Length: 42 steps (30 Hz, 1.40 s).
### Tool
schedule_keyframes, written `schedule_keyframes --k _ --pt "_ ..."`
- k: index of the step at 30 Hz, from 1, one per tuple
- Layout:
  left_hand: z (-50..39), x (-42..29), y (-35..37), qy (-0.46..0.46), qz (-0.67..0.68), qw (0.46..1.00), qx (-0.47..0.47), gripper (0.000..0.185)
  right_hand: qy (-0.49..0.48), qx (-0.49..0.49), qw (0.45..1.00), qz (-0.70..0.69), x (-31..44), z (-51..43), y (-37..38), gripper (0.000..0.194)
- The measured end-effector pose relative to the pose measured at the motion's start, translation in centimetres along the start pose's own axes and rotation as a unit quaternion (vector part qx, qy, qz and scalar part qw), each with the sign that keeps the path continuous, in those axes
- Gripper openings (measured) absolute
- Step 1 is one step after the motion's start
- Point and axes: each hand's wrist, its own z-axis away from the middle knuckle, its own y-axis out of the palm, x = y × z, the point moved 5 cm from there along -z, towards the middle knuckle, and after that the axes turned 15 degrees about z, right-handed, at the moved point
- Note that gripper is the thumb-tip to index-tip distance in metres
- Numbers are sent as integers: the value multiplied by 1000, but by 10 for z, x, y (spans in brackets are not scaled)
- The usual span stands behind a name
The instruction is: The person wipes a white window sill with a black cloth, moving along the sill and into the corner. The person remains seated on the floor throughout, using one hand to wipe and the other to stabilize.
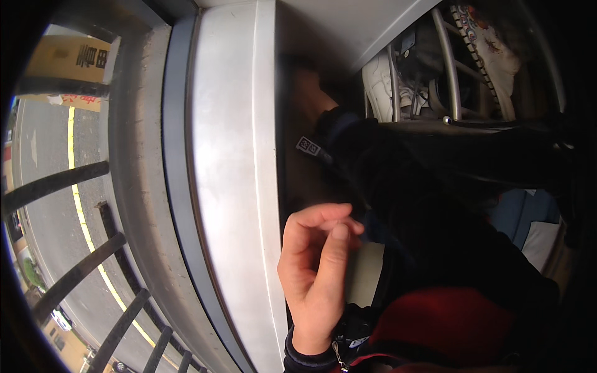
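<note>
My left hand (317, 275) is raised at lower centre beside a pale, smooth ledge (228, 186). Its fingers curl loosely, the thumb lies across in front of the fingertips, and no object shows in it. My right hand (310, 93) reaches into the dark gap beyond the ledge, under a pale panel. It is blurred and in shadow, and its fingertips and anything they touch are hidden. Near the right wrist is a small tag with printed codes (308, 145). Dark sleeves cover both arms, and a red garment (443, 321) shows at lower right.
Left of the ledge run a window frame (179, 140) and dark metal bars (60, 182), with a road outside. A cardboard box (65, 58) bearing writing stands at upper left. A metal rack (450, 70) with white shoes (378, 88) is at upper right.
</note>
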Motion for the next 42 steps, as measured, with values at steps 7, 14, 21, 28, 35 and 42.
schedule_keyframes --k 7,14,21,28,35,42 --pt "0 18 12 1 11 1000 29 17 -228 32 911 343 15 14 86 38" --pt "-7 22 -12 -35 21 999 -31 17 -194 30 938 286 12 27 91 38" --pt "-11 24 -10 -21 16 999 -29 18 -135 36 963 230 -6 24 102 39" --pt "-7 24 -7 28 -49 994 -94 16 10 81 990 113 -76 12 146 39" --pt "-9 17 -4 -15 9 1000 -10 17 26 135 976 170 -108 26 121 40" --pt "-2 18 4 -6 -14 1000 -9 15 -71 179 914 358 -80 40 54 40"
